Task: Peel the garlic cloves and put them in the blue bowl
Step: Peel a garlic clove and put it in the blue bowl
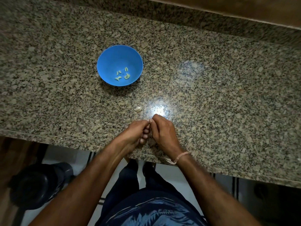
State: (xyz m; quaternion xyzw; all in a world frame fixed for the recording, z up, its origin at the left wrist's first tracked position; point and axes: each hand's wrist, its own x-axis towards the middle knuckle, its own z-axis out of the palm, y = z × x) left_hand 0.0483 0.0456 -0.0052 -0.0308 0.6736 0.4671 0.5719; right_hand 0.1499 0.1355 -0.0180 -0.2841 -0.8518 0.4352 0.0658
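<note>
A blue bowl [120,65] stands on the granite counter [211,95], with several peeled garlic cloves [122,75] in its bottom. One unpeeled clove [138,109] lies on the counter between the bowl and my hands. My left hand [138,131] and my right hand [162,129] meet near the counter's front edge, fingers curled and fingertips pressed together. A small pale bit shows between the thumbs, likely a garlic clove; most of it is hidden by the fingers.
The counter's front edge [65,141] runs just under my wrists. A dark round object [37,185] stands on the floor at the lower left. A wooden ledge [228,7] borders the counter's far side. A bright light glare [157,110] sits just past my hands.
</note>
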